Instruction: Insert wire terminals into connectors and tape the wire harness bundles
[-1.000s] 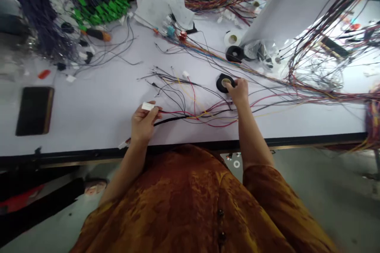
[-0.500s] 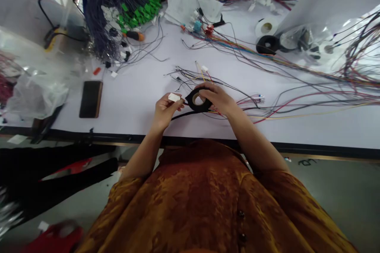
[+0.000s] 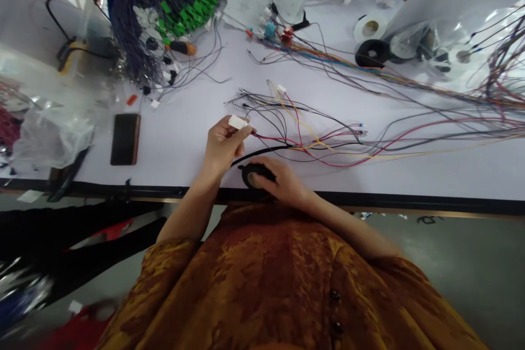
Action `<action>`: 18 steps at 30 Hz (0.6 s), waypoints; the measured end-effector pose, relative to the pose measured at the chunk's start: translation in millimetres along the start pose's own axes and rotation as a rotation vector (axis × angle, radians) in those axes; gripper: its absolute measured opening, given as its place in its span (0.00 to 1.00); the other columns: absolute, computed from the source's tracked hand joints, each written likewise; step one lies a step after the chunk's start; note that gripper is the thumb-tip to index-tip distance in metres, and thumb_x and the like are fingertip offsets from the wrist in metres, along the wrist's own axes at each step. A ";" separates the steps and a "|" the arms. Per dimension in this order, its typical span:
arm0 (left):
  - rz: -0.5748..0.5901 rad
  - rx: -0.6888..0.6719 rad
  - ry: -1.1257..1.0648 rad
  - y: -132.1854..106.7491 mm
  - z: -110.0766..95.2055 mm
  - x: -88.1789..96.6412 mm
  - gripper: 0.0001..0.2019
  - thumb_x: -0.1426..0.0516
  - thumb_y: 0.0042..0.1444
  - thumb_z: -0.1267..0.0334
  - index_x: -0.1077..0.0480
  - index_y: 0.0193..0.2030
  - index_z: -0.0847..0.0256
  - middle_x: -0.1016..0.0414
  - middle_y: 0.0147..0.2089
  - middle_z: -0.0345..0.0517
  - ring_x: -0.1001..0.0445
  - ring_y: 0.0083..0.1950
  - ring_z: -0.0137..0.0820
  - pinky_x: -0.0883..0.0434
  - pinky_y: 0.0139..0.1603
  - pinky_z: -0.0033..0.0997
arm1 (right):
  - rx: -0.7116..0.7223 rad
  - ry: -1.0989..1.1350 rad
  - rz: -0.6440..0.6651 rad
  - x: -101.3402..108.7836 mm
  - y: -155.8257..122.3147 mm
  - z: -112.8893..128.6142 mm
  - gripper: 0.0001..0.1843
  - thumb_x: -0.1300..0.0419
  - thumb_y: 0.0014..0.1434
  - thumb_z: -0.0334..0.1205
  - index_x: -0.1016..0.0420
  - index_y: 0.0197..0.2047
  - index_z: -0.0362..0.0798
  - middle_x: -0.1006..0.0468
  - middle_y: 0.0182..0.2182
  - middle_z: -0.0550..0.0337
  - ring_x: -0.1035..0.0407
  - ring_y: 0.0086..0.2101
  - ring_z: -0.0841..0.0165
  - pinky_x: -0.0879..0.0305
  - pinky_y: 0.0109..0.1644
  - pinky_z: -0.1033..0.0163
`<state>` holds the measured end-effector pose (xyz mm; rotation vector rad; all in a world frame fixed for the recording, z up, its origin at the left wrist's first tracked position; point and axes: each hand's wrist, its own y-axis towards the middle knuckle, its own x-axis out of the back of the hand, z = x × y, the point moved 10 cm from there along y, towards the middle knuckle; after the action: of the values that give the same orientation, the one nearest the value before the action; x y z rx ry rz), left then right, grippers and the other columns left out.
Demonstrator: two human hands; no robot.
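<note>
My left hand (image 3: 225, 144) is closed on a white connector (image 3: 238, 122), with thin dark and red wires running right from it. Near the table's front edge, my right hand (image 3: 283, 181) grips a roll of black tape (image 3: 248, 175), thumb in its core. A black-wrapped cable (image 3: 262, 151) passes between the hands and spreads on the right into loose red, yellow and black wires (image 3: 311, 145). Beyond my hands lie more thin black wires with metal terminals (image 3: 266, 100) and a small white connector (image 3: 281, 89).
A phone (image 3: 125, 139) lies at the left. Behind are a bundle of dark wires with green connectors (image 3: 197, 3), an orange-handled tool (image 3: 183, 48), papers (image 3: 250, 0), and several tape rolls (image 3: 371, 53). Long wires (image 3: 430, 123) stretch off to the right.
My right hand has moved the tape roll away from the wires, down and left toward the table edge. My left hand keeps the white connector and has shifted slightly up and left.
</note>
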<state>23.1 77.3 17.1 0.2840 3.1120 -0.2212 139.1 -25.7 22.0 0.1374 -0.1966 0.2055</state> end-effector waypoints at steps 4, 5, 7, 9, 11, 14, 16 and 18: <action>0.051 -0.024 0.096 -2.5 -5.6 -4.9 0.10 0.34 0.48 0.61 0.25 0.38 0.61 0.21 0.34 0.43 0.35 0.18 0.19 0.42 0.13 0.19 | -0.238 0.226 -0.216 66.4 21.7 -19.7 0.15 0.45 0.64 0.44 0.28 0.52 0.52 0.24 0.33 0.62 0.31 0.26 0.72 0.34 0.26 0.68; 0.066 -0.027 0.121 -3.0 -5.4 -6.0 0.10 0.34 0.49 0.62 0.24 0.38 0.61 0.21 0.35 0.43 0.34 0.19 0.19 0.42 0.14 0.19 | -0.302 0.292 -0.212 77.0 31.9 -26.6 0.14 0.46 0.64 0.43 0.27 0.51 0.51 0.27 0.29 0.64 0.38 0.20 0.75 0.42 0.20 0.69; 0.085 -0.035 0.157 -3.2 -5.3 -6.7 0.10 0.34 0.49 0.62 0.23 0.39 0.60 0.21 0.36 0.44 0.33 0.21 0.19 0.42 0.14 0.19 | -0.416 0.404 -0.146 85.7 53.1 -40.1 0.11 0.45 0.63 0.43 0.27 0.46 0.50 0.32 0.24 0.67 0.49 0.14 0.78 0.56 0.14 0.70; 0.101 -0.038 0.178 -2.0 -5.3 -6.8 0.12 0.34 0.48 0.62 0.22 0.42 0.59 0.22 0.35 0.43 0.33 0.21 0.20 0.43 0.13 0.19 | -0.506 0.464 -0.035 80.8 70.0 -49.7 0.08 0.44 0.62 0.43 0.28 0.40 0.48 0.35 0.21 0.68 0.53 0.13 0.79 0.62 0.13 0.69; 0.122 -0.027 0.194 0.3 -4.3 -7.2 0.13 0.33 0.48 0.62 0.22 0.42 0.60 0.23 0.32 0.42 0.33 0.20 0.20 0.44 0.12 0.19 | -0.558 0.464 0.065 70.8 78.2 -53.1 0.08 0.44 0.63 0.43 0.29 0.36 0.48 0.37 0.19 0.69 0.53 0.13 0.79 0.63 0.13 0.69; 0.128 -0.008 0.197 5.1 -1.7 -6.3 0.11 0.33 0.49 0.61 0.23 0.39 0.61 0.24 0.27 0.40 0.37 0.15 0.19 0.46 0.11 0.19 | -0.529 0.392 0.124 56.4 72.8 -45.4 0.09 0.46 0.63 0.42 0.27 0.38 0.48 0.37 0.20 0.68 0.52 0.14 0.78 0.60 0.13 0.69; 0.099 -0.002 0.173 8.5 -1.0 -4.4 0.11 0.33 0.49 0.61 0.24 0.38 0.61 0.23 0.27 0.39 0.41 0.12 0.17 0.48 0.09 0.19 | -0.409 0.262 0.051 51.3 59.6 -34.2 0.11 0.46 0.63 0.41 0.27 0.44 0.48 0.31 0.24 0.65 0.44 0.17 0.76 0.49 0.16 0.69; 0.070 0.001 0.140 10.1 -1.8 -4.4 0.11 0.33 0.49 0.60 0.25 0.38 0.61 0.21 0.29 0.40 0.43 0.11 0.16 0.50 0.09 0.20 | -0.218 0.068 -0.093 46.8 39.4 -18.1 0.17 0.43 0.61 0.42 0.29 0.53 0.48 0.25 0.36 0.58 0.31 0.28 0.70 0.33 0.27 0.66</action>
<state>29.3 86.6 17.6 0.4262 3.2327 -0.2101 178.8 24.2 18.6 -0.0767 -0.1438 0.0953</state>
